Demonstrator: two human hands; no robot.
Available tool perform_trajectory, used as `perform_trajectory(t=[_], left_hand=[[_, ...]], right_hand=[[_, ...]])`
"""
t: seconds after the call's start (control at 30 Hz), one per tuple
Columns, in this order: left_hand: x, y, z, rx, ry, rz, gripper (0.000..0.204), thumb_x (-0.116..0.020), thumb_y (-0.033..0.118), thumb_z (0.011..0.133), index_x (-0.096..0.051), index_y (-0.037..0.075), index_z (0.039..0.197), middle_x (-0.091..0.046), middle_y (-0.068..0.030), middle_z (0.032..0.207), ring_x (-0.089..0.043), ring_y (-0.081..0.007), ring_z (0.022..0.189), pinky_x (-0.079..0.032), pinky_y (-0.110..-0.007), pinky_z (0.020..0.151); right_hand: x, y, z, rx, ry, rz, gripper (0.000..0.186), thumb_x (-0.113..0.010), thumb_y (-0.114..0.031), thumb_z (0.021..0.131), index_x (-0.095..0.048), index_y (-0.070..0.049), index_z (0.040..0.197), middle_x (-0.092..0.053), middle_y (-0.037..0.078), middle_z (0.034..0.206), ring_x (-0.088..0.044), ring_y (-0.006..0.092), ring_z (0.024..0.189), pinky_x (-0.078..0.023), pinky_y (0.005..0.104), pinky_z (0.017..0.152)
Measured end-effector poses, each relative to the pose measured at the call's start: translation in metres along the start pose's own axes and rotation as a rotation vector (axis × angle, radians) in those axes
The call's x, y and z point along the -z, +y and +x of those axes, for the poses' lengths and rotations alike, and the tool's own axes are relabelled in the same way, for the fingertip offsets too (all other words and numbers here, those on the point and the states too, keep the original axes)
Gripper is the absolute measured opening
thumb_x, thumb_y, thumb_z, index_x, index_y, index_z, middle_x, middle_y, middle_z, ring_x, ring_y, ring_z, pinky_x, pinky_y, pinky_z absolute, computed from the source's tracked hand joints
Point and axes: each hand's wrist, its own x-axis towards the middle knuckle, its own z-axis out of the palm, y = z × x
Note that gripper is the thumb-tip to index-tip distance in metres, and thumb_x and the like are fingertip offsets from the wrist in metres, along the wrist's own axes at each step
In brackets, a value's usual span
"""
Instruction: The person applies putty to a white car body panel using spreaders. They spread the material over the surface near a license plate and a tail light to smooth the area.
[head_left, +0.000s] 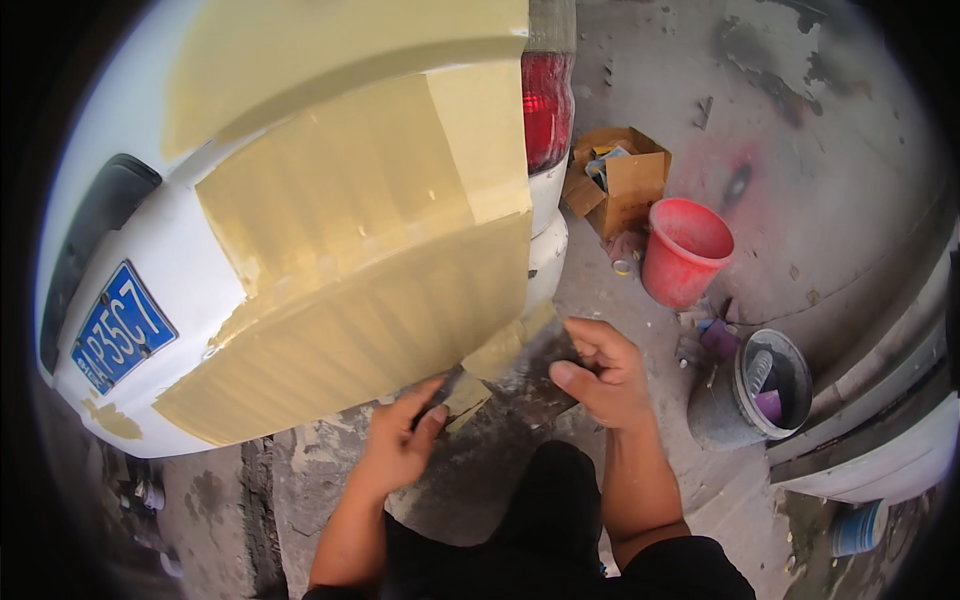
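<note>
My left hand grips a small flat scraper smeared with yellowish putty, fingers closed on it. My right hand is closed on a wider flat scraper, dark in part and coated with putty, held above and right of the other blade. Both blades are at the lower right of a white vehicle's rear panel, which is covered in broad yellowish putty patches; whether they touch it I cannot tell. A red tail light sits at the panel's upper right corner, and a blue number plate at its left.
To the right stand an open cardboard box, a red bucket, a grey bucket with things inside and a small blue can. Curved white panels lean at the far right. My dark-clothed leg is below.
</note>
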Motion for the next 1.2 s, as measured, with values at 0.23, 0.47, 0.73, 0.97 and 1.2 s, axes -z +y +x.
perform_trajectory(t=[0.23, 0.47, 0.73, 0.97, 1.2], left_hand=[[0.011, -0.022, 0.000, -0.039, 0.051, -0.654, 0.037, -0.054, -0.002, 0.089, -0.049, -0.005, 0.126, -0.062, -0.0099, 0.116, -0.056, -0.0136, 0.106, -0.042, -0.027, 0.092], [0.001, -0.016, -0.006, -0.046, 0.138, -0.719, 0.035, -0.056, 0.002, 0.089, -0.048, -0.003, 0.123, -0.064, -0.0113, 0.110, -0.061, -0.0166, 0.098, -0.049, -0.031, 0.086], [-0.010, 0.007, -0.001, 0.005, 0.306, -0.723, 0.034, -0.051, 0.001, 0.093, -0.045, -0.002, 0.126, -0.065, -0.0106, 0.106, -0.062, -0.0149, 0.094, -0.051, -0.029, 0.082], [0.007, -0.010, 0.003, -0.330, 0.665, 0.007, 0.031, -0.057, 0.004, 0.091, -0.052, -0.003, 0.121, -0.064, -0.0030, 0.098, -0.057, -0.0083, 0.086, -0.044, -0.021, 0.078], [0.095, -0.040, 0.023, -0.474, 0.763, -0.627, 0.035, -0.058, 0.010, 0.091, -0.048, -0.001, 0.123, -0.060, -0.0066, 0.111, -0.056, -0.0131, 0.100, -0.043, -0.027, 0.090]], right_hand=[[-0.007, -0.019, 0.024, 0.104, -0.533, -0.372, 0.049, -0.059, 0.008, 0.069, -0.064, -0.008, 0.114, -0.053, 0.016, 0.128, -0.050, 0.0341, 0.120, -0.042, 0.0411, 0.097], [0.011, -0.009, 0.024, 0.125, -0.296, -1.018, 0.046, -0.060, 0.001, 0.065, -0.067, -0.011, 0.110, -0.055, 0.010, 0.125, -0.050, 0.0338, 0.116, -0.041, 0.0419, 0.096], [-0.046, -0.016, 0.012, 0.345, -0.129, -1.287, 0.043, -0.067, -0.009, 0.066, -0.067, -0.019, 0.108, -0.053, 0.006, 0.125, -0.047, 0.0361, 0.117, -0.038, 0.0457, 0.090], [-0.030, 0.002, 0.010, 0.202, -0.111, -1.269, 0.047, -0.064, -0.007, 0.067, -0.064, -0.016, 0.113, -0.050, 0.008, 0.127, -0.046, 0.0365, 0.116, -0.037, 0.0478, 0.091], [-0.015, -0.031, 0.105, 0.280, 0.303, -1.413, 0.051, -0.057, -0.008, 0.074, -0.055, -0.011, 0.124, -0.046, 0.010, 0.133, -0.041, 0.0381, 0.118, -0.035, 0.0522, 0.094]])
